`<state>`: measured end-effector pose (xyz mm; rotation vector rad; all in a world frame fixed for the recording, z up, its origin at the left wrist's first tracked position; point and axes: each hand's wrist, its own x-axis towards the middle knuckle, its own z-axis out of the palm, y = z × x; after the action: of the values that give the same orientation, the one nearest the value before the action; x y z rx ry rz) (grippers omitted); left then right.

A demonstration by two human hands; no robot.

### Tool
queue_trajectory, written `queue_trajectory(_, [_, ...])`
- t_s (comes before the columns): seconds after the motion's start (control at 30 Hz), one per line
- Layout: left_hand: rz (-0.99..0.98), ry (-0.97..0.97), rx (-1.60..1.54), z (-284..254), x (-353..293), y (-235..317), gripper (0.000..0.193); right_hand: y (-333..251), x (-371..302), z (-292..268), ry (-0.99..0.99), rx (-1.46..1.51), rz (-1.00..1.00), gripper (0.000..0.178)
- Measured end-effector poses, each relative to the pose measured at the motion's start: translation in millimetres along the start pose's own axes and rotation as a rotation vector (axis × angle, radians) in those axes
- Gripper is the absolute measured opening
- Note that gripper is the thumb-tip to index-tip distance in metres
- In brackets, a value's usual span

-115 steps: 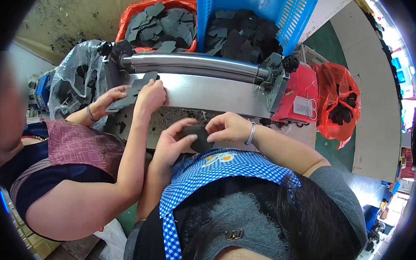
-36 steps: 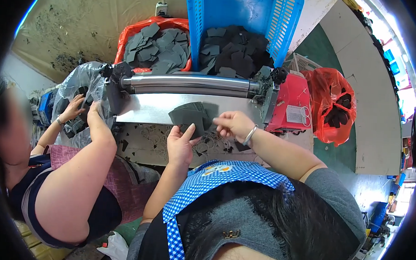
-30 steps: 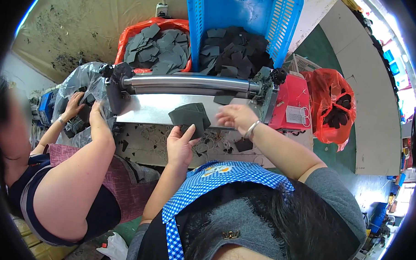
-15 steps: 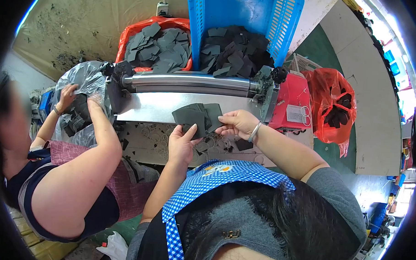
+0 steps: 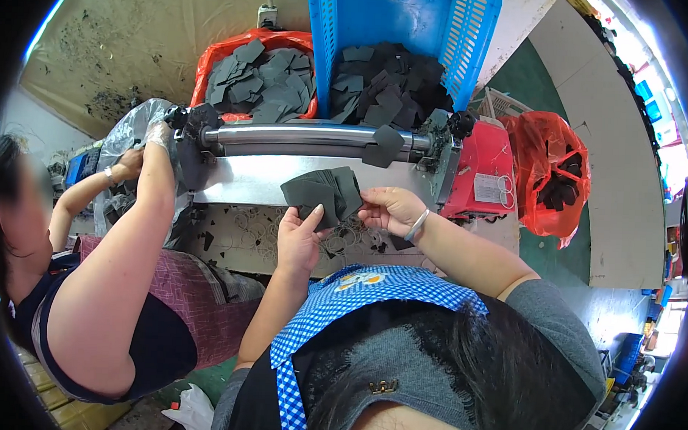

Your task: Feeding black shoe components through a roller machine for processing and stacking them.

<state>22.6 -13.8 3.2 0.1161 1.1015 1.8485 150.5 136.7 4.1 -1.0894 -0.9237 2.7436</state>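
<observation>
- Left hand (image 5: 299, 240) and right hand (image 5: 387, 209) — both gripping a fanned stack of dark grey pieces (image 5: 322, 193).
- Far side: metal roller (image 5: 309, 136) — one piece apparently resting on it.

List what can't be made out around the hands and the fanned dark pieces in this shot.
- Head view: how many pieces are in the fanned stack of dark pieces; they overlap, and the left hand covers their lower edge.
- Head view: the right hand fingertips, tucked behind the stack's right edge.
- Head view: the co-worker's hands, partly sunk in a clear plastic bag.
- Head view: the red machine label, too small.
</observation>
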Motion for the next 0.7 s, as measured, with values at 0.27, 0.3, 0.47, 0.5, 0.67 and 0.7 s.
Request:
queue_trajectory(0.27, [0.095, 0.019, 0.048, -4.6, 6.2, -9.3, 0.022, -5.5, 16.0, -2.2, 0.367, -0.175, -0.075, 0.016])
queue_trajectory(0.3, [0.091, 0.038, 0.045, -5.6, 7.1, -9.9, 0.022, -7.6, 24.7, -5.3, 0.361, -0.099, -0.121, 0.017])
queue_trajectory(0.47, [0.081, 0.096, 0.054, -3.3, 5.2, -9.3, 0.023, -14.7, 17.4, 15.9, 0.196, -0.41, -0.27, 0.018])
queue_trajectory(0.5, [0.088, 0.099, 0.049, -5.7, 5.0, -9.0, 0.023, -19.2, 13.3, 18.1, 0.196, -0.412, -0.271, 0.018])
queue_trajectory(0.67, [0.097, 0.109, 0.026, -6.9, 1.4, -7.1, 0.026, -45.9, 4.9, 5.4, 0.433, -0.829, -0.977, 0.011])
queue_trajectory(0.7, [0.09, 0.086, 0.016, -4.4, -0.1, -5.5, 0.025, -49.8, 2.9, 4.6, 0.482, -0.737, -0.958, 0.011])
